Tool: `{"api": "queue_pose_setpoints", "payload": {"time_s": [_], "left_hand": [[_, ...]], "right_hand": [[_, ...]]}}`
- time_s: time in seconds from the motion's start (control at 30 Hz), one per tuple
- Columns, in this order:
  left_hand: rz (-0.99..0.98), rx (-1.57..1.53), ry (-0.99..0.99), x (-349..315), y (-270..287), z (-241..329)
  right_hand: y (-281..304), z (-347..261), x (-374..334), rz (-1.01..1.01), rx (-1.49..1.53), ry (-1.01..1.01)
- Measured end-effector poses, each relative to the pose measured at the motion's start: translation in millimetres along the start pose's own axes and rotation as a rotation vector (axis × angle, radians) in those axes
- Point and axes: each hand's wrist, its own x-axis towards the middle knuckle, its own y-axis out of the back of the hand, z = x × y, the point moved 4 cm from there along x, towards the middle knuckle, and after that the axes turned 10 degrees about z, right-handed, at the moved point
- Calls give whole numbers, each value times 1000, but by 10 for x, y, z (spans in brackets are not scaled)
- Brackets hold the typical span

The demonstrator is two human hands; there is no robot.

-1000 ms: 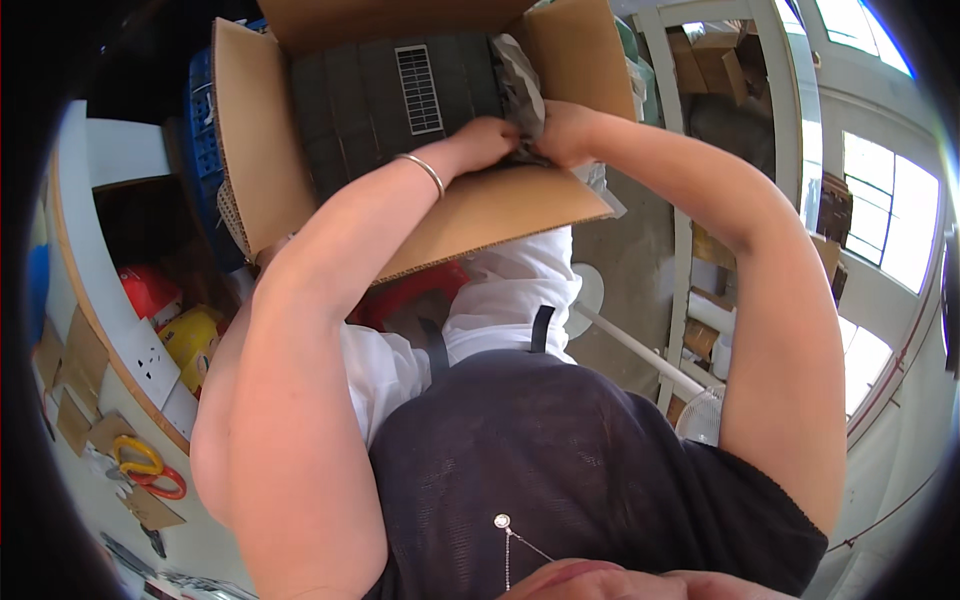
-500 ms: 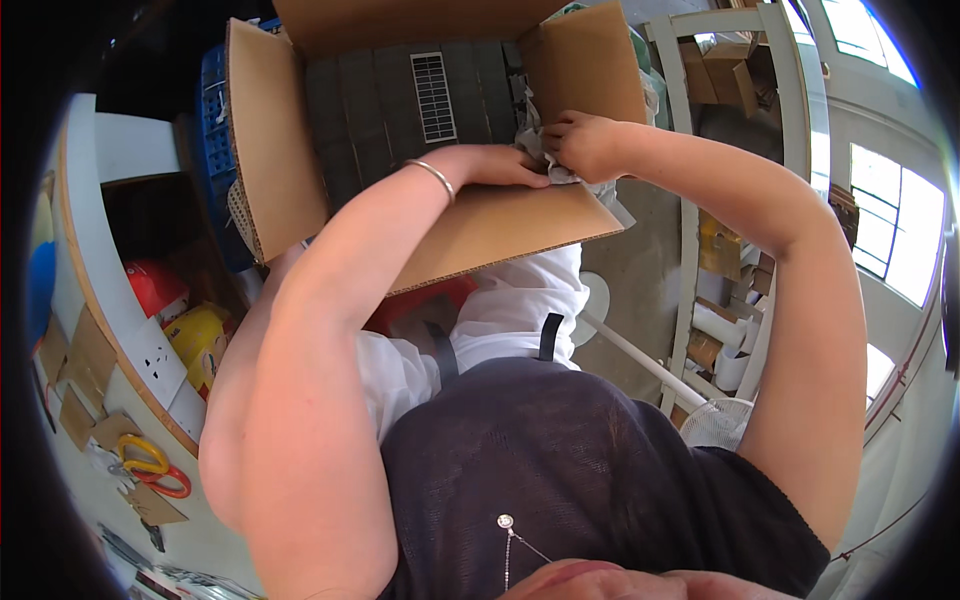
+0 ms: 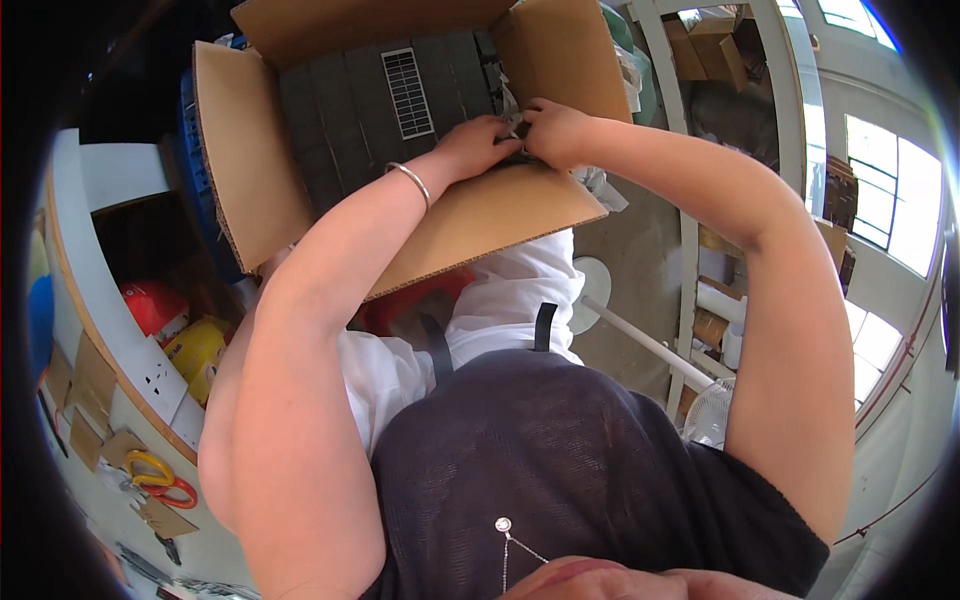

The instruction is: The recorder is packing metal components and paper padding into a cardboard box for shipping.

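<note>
An open cardboard carton (image 3: 500, 207) stands in front of me, filled with rows of dark grey blocks (image 3: 340, 120). A small solar panel (image 3: 408, 93) with a grid of dark cells lies on top of the blocks. At the carton's near right corner, crumpled pale paper (image 3: 510, 104) is stuffed between the blocks and the wall. My left hand (image 3: 478, 147) has its fingers bent at that corner, closed against the paper. My right hand (image 3: 556, 133) meets it from the right, fingers curled on the same paper. The fingertips of both are partly hidden.
Left of the carton stands a blue plastic crate (image 3: 200, 170). Scissors with yellow and red handles (image 3: 160, 475) lie on the table at left, above a red helmet-like object (image 3: 150, 305). To the right are a white shelf frame (image 3: 690, 250) and a white fan (image 3: 708, 415).
The carton has shifted a little to the left in view. My left fingers, stretched flatter before, are now bent at the corner. My right hand stays on the crumpled paper.
</note>
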Motion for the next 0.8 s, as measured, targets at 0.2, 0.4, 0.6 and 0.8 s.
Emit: {"api": "queue_pose_setpoints", "payload": {"time_s": [0.2, 0.4, 0.6, 0.8], "left_hand": [[-227, 81, -25, -35, -69, -41], [-348, 20, 97, -61, -82, -4], [-61, -68, 221, -101, 57, -17], [-373, 59, 268, -109, 150, 190]], "right_hand": [[329, 305, 116, 472, 97, -233], [32, 235, 351, 138, -54, -154], [168, 87, 223, -46, 96, -51], [181, 92, 46, -9, 254, -8]]}}
